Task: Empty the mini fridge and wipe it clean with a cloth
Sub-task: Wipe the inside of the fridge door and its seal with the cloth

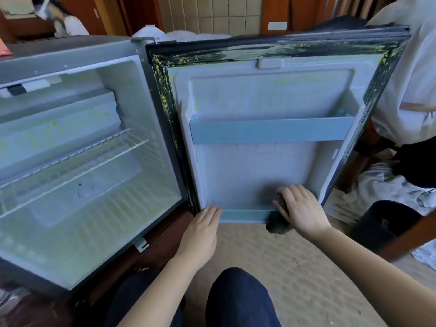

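Observation:
The mini fridge (146, 128) stands open on the left, its white interior holding only a wire shelf (77, 159) and showing yellow-green stains. Its door (259, 166) swings out to the right, with a grey upper rack (271, 133) and a lower rack (245, 214). My right hand (300, 208) grips a dark cloth (279, 224) against the right end of the lower door rack. My left hand (203, 227) lies flat with straight fingers on the door's bottom left corner.
A black bin (387, 223) stands on the floor at the right, beside crumpled white fabric (382, 185). Another person in a white top (415, 74) sits behind the door. My knees (238, 300) are low in front, over beige carpet (295, 260).

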### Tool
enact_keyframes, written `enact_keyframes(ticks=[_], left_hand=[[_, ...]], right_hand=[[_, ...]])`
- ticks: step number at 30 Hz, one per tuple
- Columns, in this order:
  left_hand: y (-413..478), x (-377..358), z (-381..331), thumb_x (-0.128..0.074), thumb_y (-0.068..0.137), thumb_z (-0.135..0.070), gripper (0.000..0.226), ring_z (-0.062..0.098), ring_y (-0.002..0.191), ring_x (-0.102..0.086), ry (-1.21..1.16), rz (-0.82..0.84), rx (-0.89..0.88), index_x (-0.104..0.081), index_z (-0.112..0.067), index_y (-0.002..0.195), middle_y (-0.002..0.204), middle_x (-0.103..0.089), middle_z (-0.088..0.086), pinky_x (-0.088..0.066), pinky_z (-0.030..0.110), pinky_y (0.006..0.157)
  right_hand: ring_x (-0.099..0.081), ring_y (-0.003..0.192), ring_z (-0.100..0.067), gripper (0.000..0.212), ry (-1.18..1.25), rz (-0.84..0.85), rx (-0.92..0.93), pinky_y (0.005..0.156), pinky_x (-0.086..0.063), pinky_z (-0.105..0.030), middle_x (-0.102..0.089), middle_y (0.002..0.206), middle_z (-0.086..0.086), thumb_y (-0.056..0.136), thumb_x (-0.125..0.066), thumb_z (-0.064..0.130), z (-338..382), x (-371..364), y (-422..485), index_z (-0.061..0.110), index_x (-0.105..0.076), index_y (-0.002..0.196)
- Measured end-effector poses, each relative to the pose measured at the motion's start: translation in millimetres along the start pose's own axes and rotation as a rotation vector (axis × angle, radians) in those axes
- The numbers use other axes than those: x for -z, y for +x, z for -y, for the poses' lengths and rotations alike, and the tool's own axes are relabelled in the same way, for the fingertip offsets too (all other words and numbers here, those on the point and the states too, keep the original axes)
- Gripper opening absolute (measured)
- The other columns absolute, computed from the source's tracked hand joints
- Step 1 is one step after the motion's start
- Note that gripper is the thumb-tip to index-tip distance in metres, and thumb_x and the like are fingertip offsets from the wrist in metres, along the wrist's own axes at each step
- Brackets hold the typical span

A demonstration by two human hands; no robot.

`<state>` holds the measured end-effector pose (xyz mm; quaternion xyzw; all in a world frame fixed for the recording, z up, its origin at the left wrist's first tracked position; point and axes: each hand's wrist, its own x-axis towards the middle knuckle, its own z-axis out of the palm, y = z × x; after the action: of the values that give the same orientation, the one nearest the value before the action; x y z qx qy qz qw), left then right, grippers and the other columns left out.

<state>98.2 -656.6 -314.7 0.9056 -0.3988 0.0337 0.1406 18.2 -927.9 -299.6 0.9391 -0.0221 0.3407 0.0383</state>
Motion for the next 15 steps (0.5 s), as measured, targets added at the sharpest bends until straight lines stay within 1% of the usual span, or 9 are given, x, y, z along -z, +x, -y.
enact_keyframes(ticks=[1,2,4,6,8,10,11,13,15], left_hand=[[0,-1,0,-0.045,0.097,-0.004,0.057,0.022,0.147,-0.023,-0.012,-0.022,0.013,-0.029,-0.009,0.151,0.158,-0.028,0.004,0.001,0.024,0.112],[1,0,0,-0.044,0.097,-0.003,0.056,0.021,0.147,-0.024,-0.028,-0.029,0.025,-0.03,-0.01,0.15,0.157,-0.03,0.003,-0.002,0.021,0.112],[3,-1,1,-0.039,0.099,-0.004,0.055,0.016,0.148,-0.019,-0.07,-0.04,0.031,-0.026,-0.012,0.152,0.158,-0.027,-0.001,-0.004,0.016,0.109],[3,-4,2,-0.038,0.099,-0.005,0.056,0.013,0.148,-0.015,-0.106,-0.06,0.046,-0.024,-0.015,0.153,0.159,-0.024,-0.004,-0.005,0.013,0.108],[2,-5,1,-0.038,0.099,-0.005,0.057,0.012,0.148,-0.014,-0.12,-0.055,0.052,-0.023,-0.016,0.153,0.159,-0.022,-0.005,-0.01,0.014,0.111],[2,-8,0,-0.041,0.097,-0.004,0.058,0.013,0.148,-0.016,-0.127,-0.057,0.055,-0.026,-0.015,0.152,0.158,-0.024,-0.003,-0.017,0.018,0.113],[2,-9,0,-0.043,0.097,-0.003,0.058,0.014,0.148,-0.018,-0.131,-0.065,0.056,-0.028,-0.014,0.151,0.158,-0.027,-0.003,-0.019,0.019,0.112],[2,-12,1,-0.045,0.096,-0.002,0.058,0.016,0.147,-0.021,-0.132,-0.077,0.054,-0.032,-0.014,0.15,0.157,-0.03,-0.002,-0.019,0.018,0.109],[0,-15,4,-0.049,0.093,0.0,0.059,0.018,0.146,-0.026,-0.123,-0.087,0.04,-0.035,-0.013,0.149,0.155,-0.034,0.0,-0.021,0.019,0.106]], right_hand=[[-0.055,0.07,-0.033,0.032,-0.029,-0.005,0.023,0.063,-0.047,-0.038,-0.056,0.078,-0.008,0.092,-0.044,0.034,-2,-9,-1,0.007,-0.06,0.093],[-0.055,0.073,-0.033,0.032,-0.068,-0.018,0.039,0.067,-0.045,-0.04,-0.056,0.081,-0.009,0.092,-0.045,0.035,-4,-16,-4,0.007,-0.061,0.095],[-0.049,0.079,-0.033,0.031,-0.154,-0.074,0.049,0.074,-0.04,-0.043,-0.054,0.091,-0.013,0.092,-0.05,0.036,-5,-25,-7,0.009,-0.062,0.099],[-0.045,0.076,-0.031,0.034,-0.188,-0.119,0.026,0.069,-0.038,-0.042,-0.05,0.093,-0.014,0.091,-0.054,0.042,-6,-27,-8,0.012,-0.061,0.106],[-0.05,0.071,-0.032,0.04,-0.127,-0.102,-0.027,0.061,-0.043,-0.04,-0.051,0.086,-0.014,0.091,-0.052,0.046,-5,-26,-8,0.01,-0.058,0.109],[-0.055,0.071,-0.034,0.043,-0.045,-0.078,-0.071,0.061,-0.049,-0.041,-0.055,0.084,-0.014,0.091,-0.051,0.047,-2,-24,-13,0.007,-0.054,0.107],[-0.056,0.074,-0.035,0.046,-0.017,-0.061,-0.073,0.066,-0.05,-0.042,-0.057,0.088,-0.013,0.09,-0.051,0.048,0,-23,-19,0.007,-0.054,0.108],[-0.056,0.092,-0.033,0.057,0.017,0.018,-0.038,0.084,-0.046,-0.042,-0.06,0.103,-0.014,0.086,-0.055,0.051,-1,-22,-35,0.003,-0.055,0.117],[-0.053,0.109,-0.033,0.074,0.015,0.147,0.018,0.099,-0.039,-0.041,-0.057,0.119,-0.016,0.079,-0.069,0.049,-6,-18,-50,-0.001,-0.051,0.13]])
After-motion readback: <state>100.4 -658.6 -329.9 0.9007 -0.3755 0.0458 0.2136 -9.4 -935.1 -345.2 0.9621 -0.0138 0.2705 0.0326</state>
